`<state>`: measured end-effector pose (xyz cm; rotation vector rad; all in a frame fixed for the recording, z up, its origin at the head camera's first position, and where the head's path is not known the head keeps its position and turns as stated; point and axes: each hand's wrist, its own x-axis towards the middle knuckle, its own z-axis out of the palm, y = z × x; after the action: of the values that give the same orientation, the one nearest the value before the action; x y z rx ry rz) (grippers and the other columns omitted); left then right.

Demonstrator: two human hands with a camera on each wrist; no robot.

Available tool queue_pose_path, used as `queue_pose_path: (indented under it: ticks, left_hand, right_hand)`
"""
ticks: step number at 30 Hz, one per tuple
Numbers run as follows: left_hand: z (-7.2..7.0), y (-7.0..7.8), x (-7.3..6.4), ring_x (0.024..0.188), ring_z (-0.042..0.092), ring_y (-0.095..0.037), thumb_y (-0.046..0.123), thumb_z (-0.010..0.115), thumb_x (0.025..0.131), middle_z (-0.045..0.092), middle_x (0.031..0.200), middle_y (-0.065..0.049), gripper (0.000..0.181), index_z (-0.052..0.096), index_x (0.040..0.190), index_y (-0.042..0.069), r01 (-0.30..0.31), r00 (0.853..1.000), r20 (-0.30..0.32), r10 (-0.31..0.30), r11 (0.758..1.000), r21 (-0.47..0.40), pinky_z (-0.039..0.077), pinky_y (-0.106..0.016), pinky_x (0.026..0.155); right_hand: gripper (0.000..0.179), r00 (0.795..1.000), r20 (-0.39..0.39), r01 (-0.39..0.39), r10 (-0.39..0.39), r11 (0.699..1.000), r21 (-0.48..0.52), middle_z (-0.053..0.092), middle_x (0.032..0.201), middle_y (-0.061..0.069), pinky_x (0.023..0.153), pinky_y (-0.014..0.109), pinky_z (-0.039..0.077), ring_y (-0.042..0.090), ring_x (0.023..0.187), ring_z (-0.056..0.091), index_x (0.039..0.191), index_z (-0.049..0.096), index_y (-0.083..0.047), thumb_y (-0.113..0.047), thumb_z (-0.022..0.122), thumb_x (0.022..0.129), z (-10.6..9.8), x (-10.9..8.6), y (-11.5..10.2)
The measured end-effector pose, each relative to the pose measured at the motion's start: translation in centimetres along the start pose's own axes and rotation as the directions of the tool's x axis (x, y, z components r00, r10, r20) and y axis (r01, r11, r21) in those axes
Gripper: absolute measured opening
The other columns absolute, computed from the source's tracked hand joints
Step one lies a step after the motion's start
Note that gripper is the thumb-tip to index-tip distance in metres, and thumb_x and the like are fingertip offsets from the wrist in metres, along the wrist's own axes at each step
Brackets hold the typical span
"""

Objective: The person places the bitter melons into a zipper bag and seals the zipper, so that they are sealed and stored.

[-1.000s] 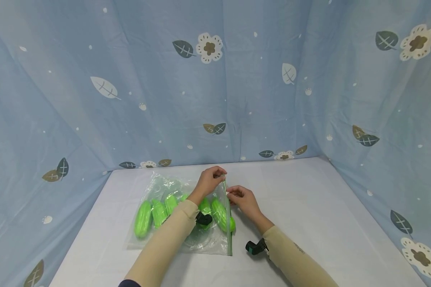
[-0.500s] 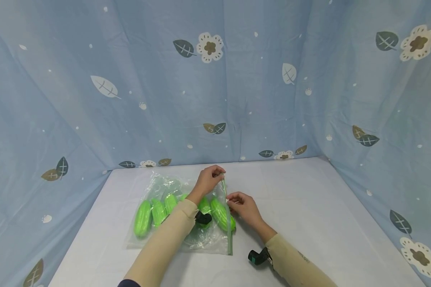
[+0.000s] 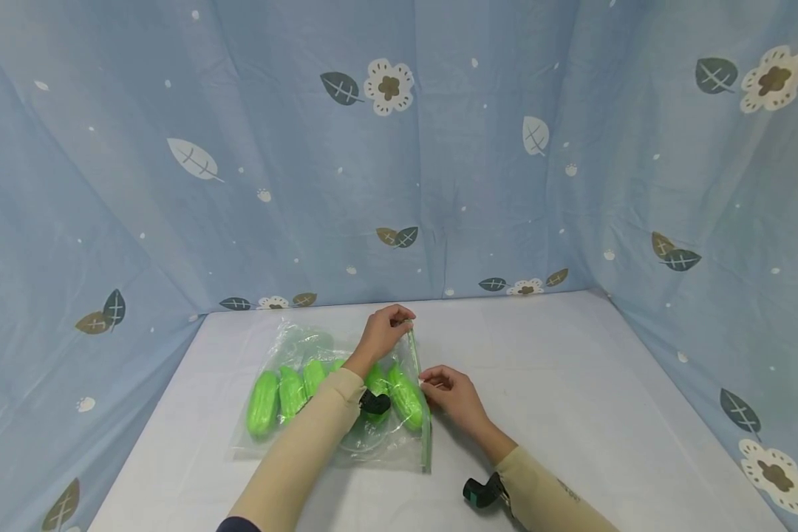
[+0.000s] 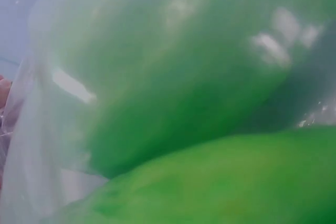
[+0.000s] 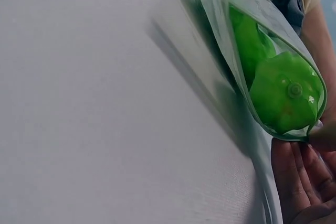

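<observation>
A clear zip bag [image 3: 386, 462] lies on the table with several bright green, ridged, cucumber-shaped pieces [image 3: 264, 405] in it. My left hand [image 3: 380, 334] pinches the far end of its green-edged zip strip [image 3: 427, 443]. Partway down that strip, the thumb and fingers of my right hand [image 3: 452, 395] pinch the edge. In the right wrist view the bag's mouth gapes beside my right hand [image 5: 304, 182], showing the rounded end of one green piece [image 5: 286, 93] and part of another. Green pieces [image 4: 210, 177] fill the left wrist view, blurred behind plastic; my left forearm hides some from above.
The white-covered table [image 3: 572, 399] stretches to the right and in front of the bag. A blue curtain [image 3: 273, 185] with leaves and flowers stands along the back and both sides. Black wrist cameras [image 3: 482, 491] hang under the forearms.
My right hand has slid nearer along the bag's strip. The rightmost green piece shows less past the bag's edge. My left hand has shifted slightly left, still at the far end.
</observation>
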<state>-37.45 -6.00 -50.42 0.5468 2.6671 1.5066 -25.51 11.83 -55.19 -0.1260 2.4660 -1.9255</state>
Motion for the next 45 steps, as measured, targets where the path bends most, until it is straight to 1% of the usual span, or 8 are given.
queue_pose_path:
  ticks: [5,12,13,19,25,33,40,45]
  left_hand:
    - [0.1,0.0,0.0,0.096,0.066,-0.02,0.016,0.066,0.101,0.073,0.108,-0.003,0.021,0.071,0.118,0.006,-0.007,1.0,0.002,0.007,1.0,-0.006,0.055,-0.039,0.084]
    - [0.3,0.1,-0.2,0.093,0.066,-0.019,0.014,0.065,0.101,0.072,0.106,-0.003,0.019,0.071,0.117,0.006,-0.01,1.0,0.0,0.01,1.0,-0.009,0.055,-0.038,0.081]
    - [0.3,0.1,-0.2,0.093,0.065,-0.019,0.014,0.065,0.101,0.072,0.105,-0.003,0.02,0.071,0.118,0.005,-0.012,1.0,0.002,0.012,1.0,-0.01,0.055,-0.037,0.081]
    - [0.4,0.0,-0.3,0.091,0.065,-0.019,0.014,0.065,0.101,0.072,0.104,-0.004,0.018,0.072,0.117,0.006,-0.023,1.0,0.001,0.023,1.0,-0.012,0.054,-0.037,0.079]
    - [0.4,-0.1,-0.2,0.092,0.066,-0.019,0.014,0.064,0.102,0.071,0.103,-0.003,0.02,0.071,0.119,0.005,-0.017,1.0,-0.003,0.017,1.0,-0.008,0.055,-0.036,0.079]
    - [0.4,-0.2,-0.3,0.093,0.067,-0.019,0.013,0.064,0.102,0.072,0.104,-0.004,0.017,0.071,0.116,0.008,-0.03,0.999,-0.017,0.03,0.999,-0.013,0.055,-0.037,0.08]
    - [0.2,-0.2,-0.4,0.093,0.066,-0.02,0.013,0.063,0.102,0.072,0.103,-0.004,0.017,0.072,0.116,0.008,-0.029,0.999,-0.018,0.028,0.999,-0.029,0.055,-0.038,0.081]
    - [0.3,-0.2,-0.4,0.093,0.066,-0.019,0.013,0.063,0.102,0.071,0.103,-0.003,0.016,0.071,0.115,0.009,-0.026,1.0,-0.018,0.026,0.999,-0.028,0.055,-0.038,0.082]
  right_hand:
    - [0.013,1.0,-0.008,-0.009,0.009,1.0,-0.006,0.07,0.092,0.013,0.059,0.034,0.057,0.022,0.07,0.066,0.107,0.071,0.003,-0.001,0.069,0.094,0.1,-0.8,-1.2]
    - [0.016,1.0,0.017,-0.013,0.012,0.998,0.056,0.07,0.092,0.01,0.06,0.028,0.057,0.014,0.068,0.065,0.108,0.071,0.0,-0.007,0.072,0.094,-0.1,-1.3,-0.3]
    - [0.016,1.0,0.02,-0.02,0.019,0.998,0.052,0.07,0.093,0.012,0.06,0.03,0.058,0.015,0.069,0.065,0.109,0.071,0.002,-0.006,0.071,0.095,-0.1,-1.5,-0.4]
    - [0.018,0.999,0.042,-0.021,0.019,0.999,0.035,0.069,0.095,0.02,0.064,0.037,0.061,0.019,0.072,0.066,0.111,0.067,0.01,0.002,0.066,0.095,-0.2,-2.9,-2.6]
    - [0.017,0.999,0.053,-0.013,0.011,0.999,0.044,0.069,0.094,0.019,0.065,0.038,0.061,0.018,0.072,0.066,0.11,0.067,0.011,0.001,0.067,0.095,-0.6,-3.8,-3.8]
    - [0.016,0.997,0.068,-0.028,0.023,0.997,0.069,0.068,0.095,0.024,0.065,0.041,0.062,0.017,0.07,0.065,0.108,0.067,0.01,0.002,0.067,0.095,-0.5,-4.1,-3.2]
    - [0.018,0.996,0.07,-0.053,0.046,0.995,0.087,0.068,0.094,0.014,0.063,0.037,0.061,0.015,0.071,0.065,0.112,0.067,0.007,-0.003,0.068,0.096,0.0,-3.6,-0.3]
    - [0.022,0.995,0.084,-0.063,0.053,0.99,0.124,0.068,0.095,0.014,0.063,0.035,0.061,0.015,0.071,0.066,0.112,0.067,0.006,-0.008,0.071,0.095,0.0,-4.0,0.1]
